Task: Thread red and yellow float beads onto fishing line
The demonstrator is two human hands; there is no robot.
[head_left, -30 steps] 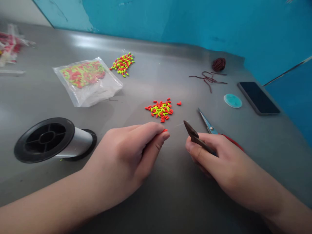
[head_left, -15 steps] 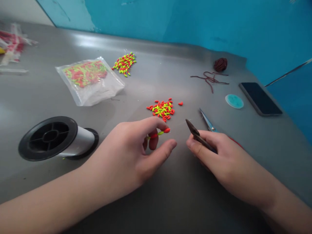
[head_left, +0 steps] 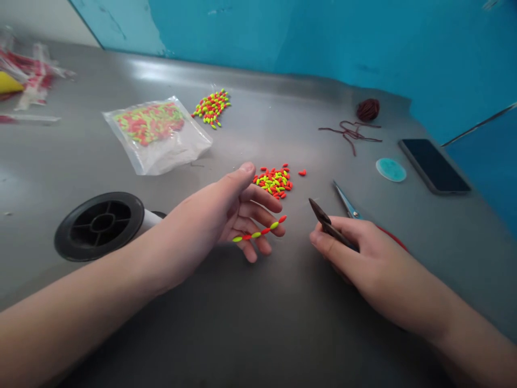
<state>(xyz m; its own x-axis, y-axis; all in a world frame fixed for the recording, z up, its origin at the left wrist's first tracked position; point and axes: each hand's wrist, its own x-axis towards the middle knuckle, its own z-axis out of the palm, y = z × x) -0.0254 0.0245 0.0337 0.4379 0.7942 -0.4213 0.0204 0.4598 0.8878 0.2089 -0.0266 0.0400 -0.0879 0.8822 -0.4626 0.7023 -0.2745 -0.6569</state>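
Note:
My left hand (head_left: 226, 215) is open with its fingers spread. A short strand of red and yellow-green oval beads (head_left: 256, 235) lies across its palm and fingers. A thin clear line seems to run from the strand toward the right; I cannot make out its end. My right hand (head_left: 359, 256) is closed round dark pointed pliers (head_left: 323, 215), whose tip points up and left, apart from the beads. Just beyond the left fingers lies a small pile of loose beads (head_left: 277, 180). Beside the right hand are scissors (head_left: 347, 202), their red handle partly hidden by it.
A spool of clear line (head_left: 99, 223) stands behind my left forearm. Farther back are a plastic bag of beads (head_left: 161, 134) and another bead pile (head_left: 213, 108). At right are brown yarn (head_left: 367, 109), a turquoise disc (head_left: 391, 169) and a phone (head_left: 434, 166). Wrappers (head_left: 38, 73) lie far left.
My left hand has uncurled and turned, its thumb lifting away, so the whole bead strand shows. My right hand and the pliers have hardly moved. The view has shifted slightly.

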